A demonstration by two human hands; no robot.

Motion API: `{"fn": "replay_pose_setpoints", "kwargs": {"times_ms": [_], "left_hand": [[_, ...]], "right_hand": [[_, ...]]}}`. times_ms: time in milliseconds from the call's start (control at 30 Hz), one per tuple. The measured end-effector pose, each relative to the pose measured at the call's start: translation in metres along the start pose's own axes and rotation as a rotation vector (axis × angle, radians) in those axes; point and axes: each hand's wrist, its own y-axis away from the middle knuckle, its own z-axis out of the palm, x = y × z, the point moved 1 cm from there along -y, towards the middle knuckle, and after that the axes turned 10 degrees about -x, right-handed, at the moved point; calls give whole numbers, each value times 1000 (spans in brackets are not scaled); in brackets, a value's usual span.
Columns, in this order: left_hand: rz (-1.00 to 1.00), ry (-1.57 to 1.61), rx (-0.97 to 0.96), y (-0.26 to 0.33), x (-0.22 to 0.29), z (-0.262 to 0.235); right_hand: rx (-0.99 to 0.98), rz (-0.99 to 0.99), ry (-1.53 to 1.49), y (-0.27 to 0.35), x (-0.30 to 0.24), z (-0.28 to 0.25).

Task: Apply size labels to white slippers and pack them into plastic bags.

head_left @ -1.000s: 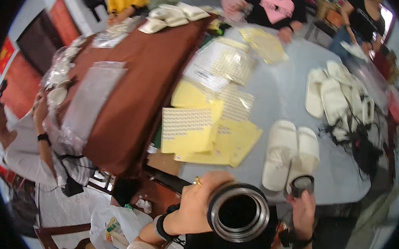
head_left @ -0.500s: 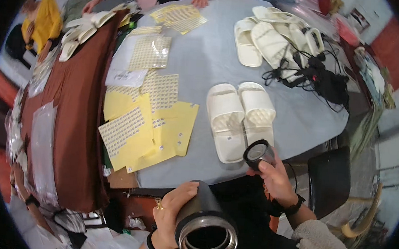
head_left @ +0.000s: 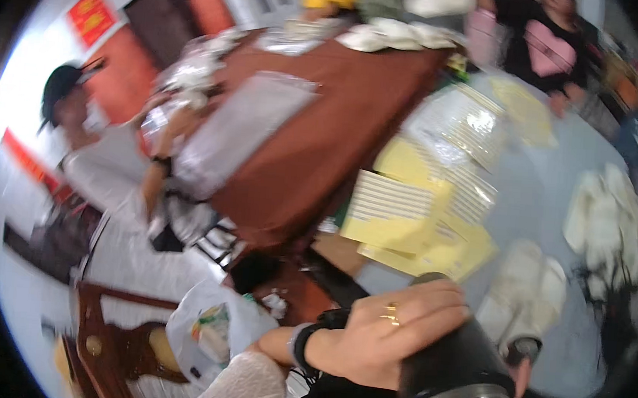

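My left hand (head_left: pixel 380 336), with a ring and dark wrist bands, is wrapped around a dark vacuum flask (head_left: pixel 451 375). The flask lies tilted, its open steel-rimmed mouth toward the lower edge. Behind it shows only a bit of my right hand (head_left: pixel 522 380), which has hold of the flask's round dark lid (head_left: pixel 523 349). Most of that hand is hidden by the flask. Just beyond the lid, a pair of white slippers (head_left: pixel 520 287) rests on the grey-blue table (head_left: pixel 534 184). Yellow sticker sheets (head_left: pixel 435 233) lie left of the slippers. The picture is smeared by motion.
A brown-covered table (head_left: pixel 325 118) holds clear plastic bags (head_left: pixel 246 127) and white slippers (head_left: pixel 393 33). A person in a cap (head_left: pixel 108 147) handles plastic at its left; others stand beyond. A wooden chair (head_left: pixel 114 325) and a white bag (head_left: pixel 214 325) are lower left. More slippers (head_left: pixel 606 212) lie right.
The view has swung left, so the tables and slippers sit farther right. The flask and lid are still in my hands, and the flask now covers most of my right hand.
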Motion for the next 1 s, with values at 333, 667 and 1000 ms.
{"fn": "replay_pose_setpoints", "kwargs": {"times_ms": [333, 667, 1000], "left_hand": [[68, -443, 114, 13, 50, -71], [185, -596, 230, 10, 42, -89], [269, -644, 563, -8, 42, -65]], "right_hand": [[-67, -38, -56, 11, -113, 150], [-72, -115, 54, 10, -107, 138], [-84, -350, 437, 17, -93, 104]]}}
